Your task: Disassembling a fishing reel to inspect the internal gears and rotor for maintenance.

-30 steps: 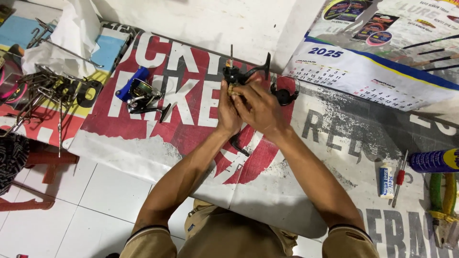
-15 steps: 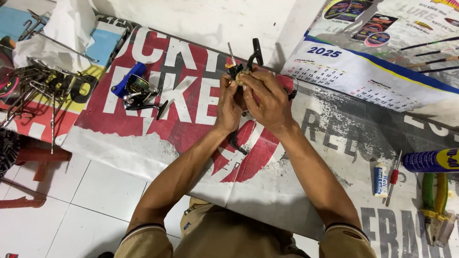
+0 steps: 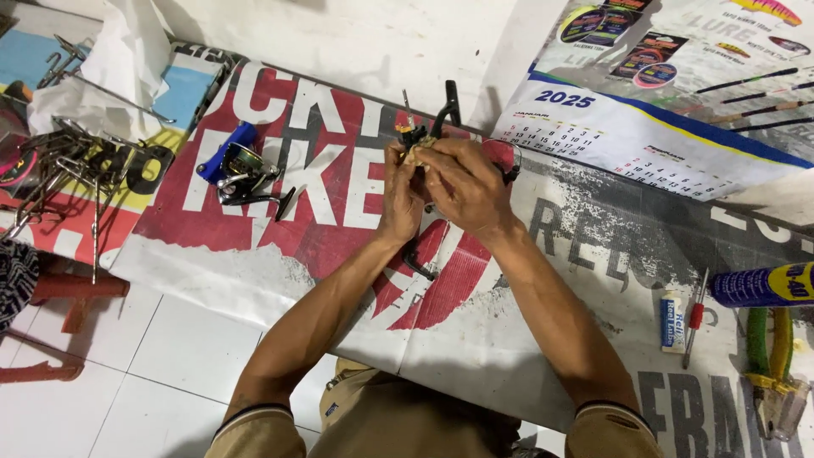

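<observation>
white floor tiles under a printed banner spread as the surface. both hands, left hand and right hand, are closed around a small black fishing reel held above it, mid-disassembly i'd say; next move needs steady fingertip work.

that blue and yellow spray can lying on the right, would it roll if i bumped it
Probably yes: the spray can lies on its side, round-bodied, on the flat banner, so a nudge across its length could roll it. The red-handled screwdriver and small white tube beside it might stop it. It looks stiff, not fragile.
</observation>
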